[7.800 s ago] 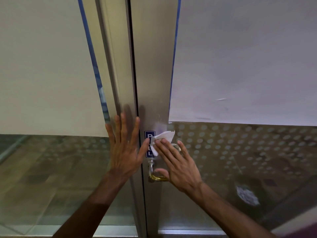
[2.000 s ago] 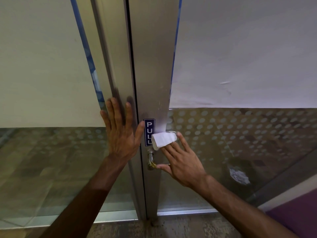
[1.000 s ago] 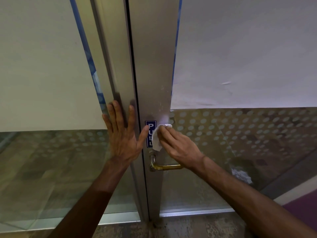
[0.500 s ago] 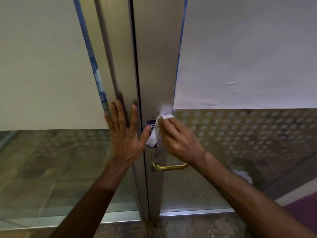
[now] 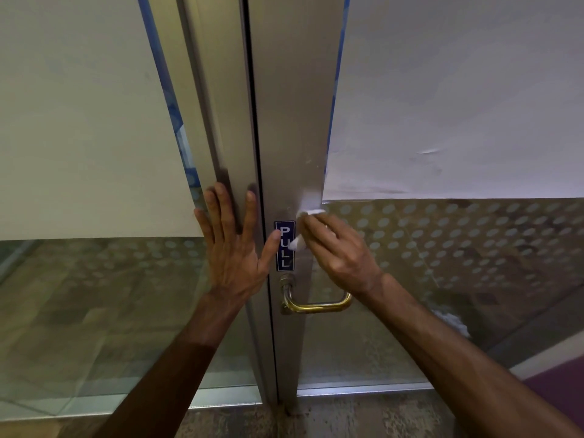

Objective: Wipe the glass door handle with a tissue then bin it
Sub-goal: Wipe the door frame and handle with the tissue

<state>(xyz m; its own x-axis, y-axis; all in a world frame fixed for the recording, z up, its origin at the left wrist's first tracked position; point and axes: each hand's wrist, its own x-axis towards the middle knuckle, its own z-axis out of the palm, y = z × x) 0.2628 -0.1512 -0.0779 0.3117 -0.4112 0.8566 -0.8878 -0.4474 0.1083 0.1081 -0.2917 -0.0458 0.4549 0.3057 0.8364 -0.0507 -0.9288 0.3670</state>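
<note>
A brass door handle [image 5: 317, 306] juts from the metal door stile [image 5: 294, 121] of a glass door. My right hand [image 5: 339, 251] presses a white tissue [image 5: 298, 243] against the stile just above the handle, beside a blue PULL sticker [image 5: 284, 245]. Most of the tissue is hidden under my fingers. My left hand [image 5: 235, 245] lies flat, fingers spread, on the neighbouring metal frame [image 5: 218, 115], its thumb touching the sticker's edge.
Frosted film covers the upper glass panes [image 5: 458, 90] on both sides, with a dotted band below on the right. Through the lower right glass a dark bin [image 5: 448, 314] with white contents shows. Worn floor [image 5: 347, 415] runs along the door's base.
My right hand with the tissue has slid from the sticker to the stile just right of it, uncovering the PULL sticker. My left hand has stayed flat on the frame.
</note>
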